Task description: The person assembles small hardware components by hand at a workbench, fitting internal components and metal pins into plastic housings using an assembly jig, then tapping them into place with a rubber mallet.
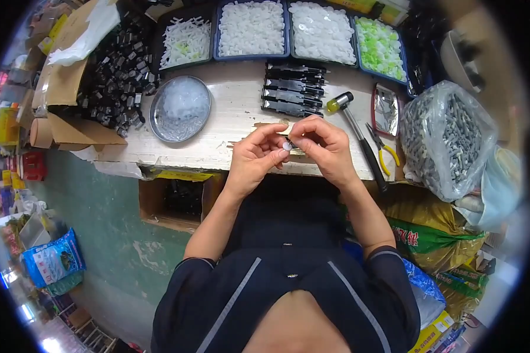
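My left hand point(258, 154) and my right hand point(330, 148) meet fingertip to fingertip over the front edge of the workbench. Between the left thumb and fingers sits a small white round plastic piece point(287, 146). A small dark part shows right against it, pinched by the right thumb and forefinger; the fingers cover most of it. Beyond my hands lies a row of several black parts with shiny metal faces point(292, 94). A mallet with a yellowish head point(338, 102) and a black grip rests to the right of them.
Shallow trays of white plastic pieces point(251, 29) and green ones point(381, 48) line the back. A round metal dish point(180, 109) and a carton of black parts point(75, 126) stand left. Yellow-handled pliers point(388, 159), a red-framed case point(386, 110) and a bag of grey pieces point(447, 138) lie right.
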`<state>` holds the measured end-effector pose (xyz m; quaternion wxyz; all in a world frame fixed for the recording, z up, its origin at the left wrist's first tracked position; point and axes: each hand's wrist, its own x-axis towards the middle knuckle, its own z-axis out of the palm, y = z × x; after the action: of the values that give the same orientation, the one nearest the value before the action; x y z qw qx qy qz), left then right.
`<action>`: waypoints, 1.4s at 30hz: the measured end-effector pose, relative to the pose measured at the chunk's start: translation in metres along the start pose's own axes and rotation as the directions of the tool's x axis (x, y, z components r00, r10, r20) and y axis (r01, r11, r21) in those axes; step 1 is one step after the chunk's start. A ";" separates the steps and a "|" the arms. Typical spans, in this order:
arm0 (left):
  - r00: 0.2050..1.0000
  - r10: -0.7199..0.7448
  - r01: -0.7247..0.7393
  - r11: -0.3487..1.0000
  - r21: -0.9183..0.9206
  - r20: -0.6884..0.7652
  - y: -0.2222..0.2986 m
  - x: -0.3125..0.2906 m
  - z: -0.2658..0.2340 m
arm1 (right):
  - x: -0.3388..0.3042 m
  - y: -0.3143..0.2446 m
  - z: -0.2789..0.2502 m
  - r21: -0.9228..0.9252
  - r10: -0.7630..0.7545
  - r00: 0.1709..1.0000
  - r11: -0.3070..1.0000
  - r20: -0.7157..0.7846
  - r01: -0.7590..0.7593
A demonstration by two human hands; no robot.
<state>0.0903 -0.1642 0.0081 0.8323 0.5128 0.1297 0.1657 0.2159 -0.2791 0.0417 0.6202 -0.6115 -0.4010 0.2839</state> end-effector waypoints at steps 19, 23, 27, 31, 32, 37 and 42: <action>0.988 0.082 -0.085 0.996 -0.023 -0.134 -0.008 -0.001 0.003 | -0.002 0.012 0.005 -0.322 -0.251 0.967 0.920 -0.043 0.224; 0.988 0.059 -0.072 0.993 -0.092 -0.144 -0.011 -0.001 0.004 | -0.003 0.018 0.009 -0.272 -0.251 0.968 0.933 -0.024 0.235; 0.986 0.062 -0.077 0.992 -0.096 -0.153 -0.012 0.001 0.004 | -0.001 0.015 0.014 -0.262 -0.201 0.979 0.948 -0.045 0.183; 0.988 -0.024 0.044 0.990 0.132 -0.154 0.007 0.005 -0.002 | 0.005 0.018 0.011 -0.356 -0.233 0.972 0.912 -0.034 0.206; 0.987 0.024 0.008 0.979 0.205 -0.156 0.013 0.008 -0.004 | 0.008 0.024 0.006 -0.431 -0.275 0.961 0.868 -0.003 0.247; 0.966 0.177 -0.067 0.874 0.482 -0.187 0.010 0.011 -0.026 | 0.003 0.035 0.007 -0.667 -0.209 0.970 0.707 0.124 0.238; 0.975 0.163 -0.043 0.798 0.601 -0.148 0.003 0.012 -0.025 | 0.007 0.043 0.016 -0.723 -0.210 0.966 0.643 0.150 0.252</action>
<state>0.0915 -0.1382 -0.0007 0.6029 0.7354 0.2264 0.2106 0.2123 -0.2610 -0.0005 0.3412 -0.7454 -0.5718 0.0325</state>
